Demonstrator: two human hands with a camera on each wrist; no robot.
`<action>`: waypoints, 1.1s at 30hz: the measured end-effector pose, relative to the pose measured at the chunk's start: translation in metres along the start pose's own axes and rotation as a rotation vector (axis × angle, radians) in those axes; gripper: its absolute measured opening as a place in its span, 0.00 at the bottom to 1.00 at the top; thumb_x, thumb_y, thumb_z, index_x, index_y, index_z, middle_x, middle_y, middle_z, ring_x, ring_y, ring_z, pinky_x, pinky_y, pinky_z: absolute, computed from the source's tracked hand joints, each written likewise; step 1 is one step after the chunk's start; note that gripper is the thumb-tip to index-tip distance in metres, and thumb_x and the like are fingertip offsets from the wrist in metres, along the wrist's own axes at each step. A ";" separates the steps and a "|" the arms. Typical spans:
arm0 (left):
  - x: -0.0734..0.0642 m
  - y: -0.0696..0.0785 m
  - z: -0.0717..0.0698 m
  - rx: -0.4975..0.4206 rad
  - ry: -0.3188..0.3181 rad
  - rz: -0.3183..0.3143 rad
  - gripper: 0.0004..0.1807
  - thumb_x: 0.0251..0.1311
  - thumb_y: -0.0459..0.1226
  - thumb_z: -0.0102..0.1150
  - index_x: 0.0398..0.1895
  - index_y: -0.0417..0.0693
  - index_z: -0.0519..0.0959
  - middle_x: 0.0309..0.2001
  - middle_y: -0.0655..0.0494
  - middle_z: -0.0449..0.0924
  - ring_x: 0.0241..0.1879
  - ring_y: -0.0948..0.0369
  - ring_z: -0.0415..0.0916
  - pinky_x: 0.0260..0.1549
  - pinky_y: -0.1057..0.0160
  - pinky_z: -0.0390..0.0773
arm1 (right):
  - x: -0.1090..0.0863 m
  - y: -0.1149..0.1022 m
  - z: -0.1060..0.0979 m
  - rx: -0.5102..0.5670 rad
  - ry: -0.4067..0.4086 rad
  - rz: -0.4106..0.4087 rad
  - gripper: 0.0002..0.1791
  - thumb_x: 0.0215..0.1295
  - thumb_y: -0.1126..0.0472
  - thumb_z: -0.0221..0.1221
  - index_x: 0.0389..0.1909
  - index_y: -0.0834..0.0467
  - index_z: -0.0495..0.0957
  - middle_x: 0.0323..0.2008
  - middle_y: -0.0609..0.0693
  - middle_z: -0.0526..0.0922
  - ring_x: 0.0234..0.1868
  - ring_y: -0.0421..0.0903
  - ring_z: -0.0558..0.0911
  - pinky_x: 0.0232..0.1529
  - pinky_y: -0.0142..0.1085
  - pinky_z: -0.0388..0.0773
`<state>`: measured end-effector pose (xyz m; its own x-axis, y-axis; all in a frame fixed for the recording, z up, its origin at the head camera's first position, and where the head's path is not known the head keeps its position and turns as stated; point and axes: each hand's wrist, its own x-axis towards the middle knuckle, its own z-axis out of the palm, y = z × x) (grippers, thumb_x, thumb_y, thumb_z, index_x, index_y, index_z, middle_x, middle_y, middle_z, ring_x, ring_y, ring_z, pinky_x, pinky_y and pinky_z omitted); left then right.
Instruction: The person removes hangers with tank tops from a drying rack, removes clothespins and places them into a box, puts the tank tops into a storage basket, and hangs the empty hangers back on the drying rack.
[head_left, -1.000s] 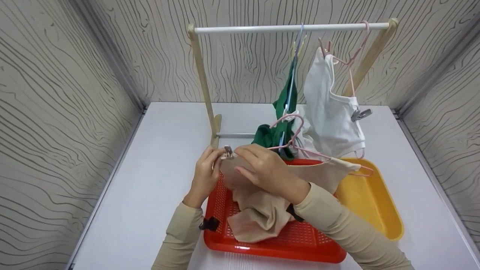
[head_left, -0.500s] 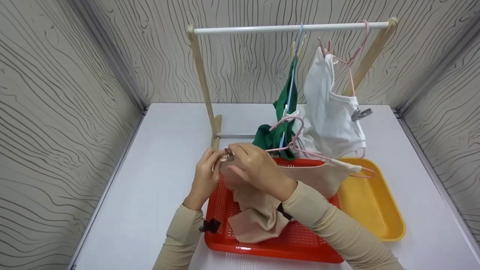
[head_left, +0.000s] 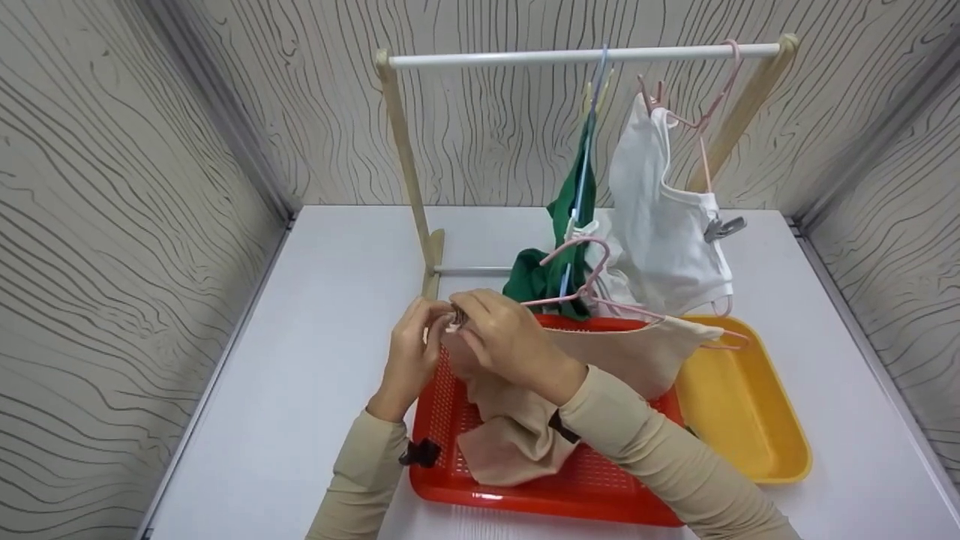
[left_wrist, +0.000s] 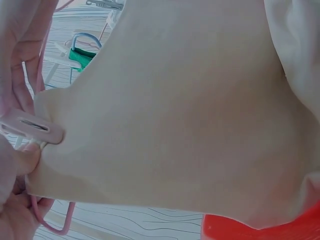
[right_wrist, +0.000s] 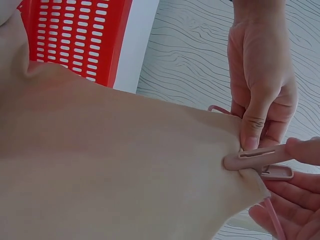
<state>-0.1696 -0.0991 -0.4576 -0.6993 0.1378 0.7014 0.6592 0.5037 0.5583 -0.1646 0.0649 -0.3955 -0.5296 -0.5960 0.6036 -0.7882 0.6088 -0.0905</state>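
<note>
A beige garment (head_left: 630, 356) is stretched along a pink hanger (head_left: 602, 259), its lower part bunched in the red basket (head_left: 480, 495). At the garment's left corner, my left hand (head_left: 411, 349) pinches the fabric edge against the hanger, thumb visible in the right wrist view. My right hand (head_left: 517, 341) grips a pale pink clothespin (right_wrist: 255, 158) by its handles, thumb on top. The clothespin's tip sits over the fabric edge, right beside my left thumb. In the left wrist view the clothespin (left_wrist: 35, 126) lies across the garment's corner.
A drying rack with a white rod (head_left: 510, 58) stands behind. On it hang a green garment (head_left: 574, 195) on a blue hanger and a white garment (head_left: 652, 217) on a pink hanger with a grey clip (head_left: 724, 228). A yellow tray (head_left: 757, 420) is at the right.
My right hand has shifted left and closed in around the clothespin at the garment's corner. The hanger's hook has dipped slightly. My left hand stays in place.
</note>
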 end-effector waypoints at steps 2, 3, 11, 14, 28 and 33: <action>0.000 0.000 0.000 -0.008 0.002 -0.003 0.04 0.61 0.26 0.55 0.38 0.35 0.75 0.34 0.47 0.76 0.36 0.57 0.80 0.38 0.68 0.82 | 0.000 0.000 0.000 0.008 -0.007 -0.002 0.14 0.64 0.62 0.61 0.48 0.62 0.77 0.42 0.54 0.84 0.43 0.44 0.84 0.48 0.32 0.83; 0.000 0.000 0.000 -0.010 0.004 -0.004 0.03 0.62 0.26 0.55 0.38 0.35 0.75 0.34 0.47 0.76 0.36 0.57 0.80 0.38 0.68 0.82 | 0.000 0.000 0.000 0.012 -0.010 0.000 0.13 0.64 0.63 0.61 0.48 0.62 0.77 0.42 0.54 0.84 0.43 0.44 0.84 0.47 0.32 0.83; 0.000 0.001 0.002 0.006 0.026 0.001 0.03 0.61 0.26 0.56 0.37 0.35 0.75 0.32 0.48 0.76 0.34 0.56 0.80 0.35 0.67 0.82 | 0.000 -0.002 0.001 0.069 -0.015 0.019 0.11 0.63 0.67 0.60 0.46 0.62 0.77 0.42 0.54 0.83 0.43 0.45 0.83 0.48 0.32 0.83; 0.000 0.000 0.003 0.017 0.035 0.014 0.03 0.61 0.26 0.56 0.37 0.35 0.74 0.32 0.48 0.76 0.33 0.56 0.80 0.34 0.66 0.82 | 0.000 -0.001 0.001 0.090 0.009 0.011 0.10 0.62 0.68 0.61 0.44 0.62 0.78 0.41 0.54 0.84 0.42 0.45 0.83 0.47 0.32 0.83; 0.000 -0.002 0.002 0.023 0.033 0.008 0.04 0.60 0.23 0.56 0.36 0.37 0.75 0.32 0.48 0.77 0.33 0.58 0.78 0.33 0.67 0.80 | -0.002 0.002 0.001 0.158 0.191 -0.061 0.08 0.58 0.69 0.64 0.39 0.63 0.81 0.36 0.55 0.86 0.39 0.45 0.85 0.44 0.33 0.84; 0.000 -0.004 0.002 0.025 0.032 0.010 0.04 0.61 0.23 0.55 0.37 0.37 0.74 0.33 0.48 0.77 0.33 0.58 0.78 0.34 0.67 0.79 | -0.002 0.000 -0.001 0.182 0.249 -0.069 0.09 0.56 0.71 0.65 0.39 0.63 0.81 0.36 0.55 0.86 0.38 0.45 0.85 0.44 0.33 0.84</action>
<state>-0.1726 -0.0990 -0.4607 -0.6835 0.1157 0.7207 0.6585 0.5238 0.5403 -0.1633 0.0670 -0.3959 -0.3972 -0.4724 0.7868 -0.8749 0.4538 -0.1692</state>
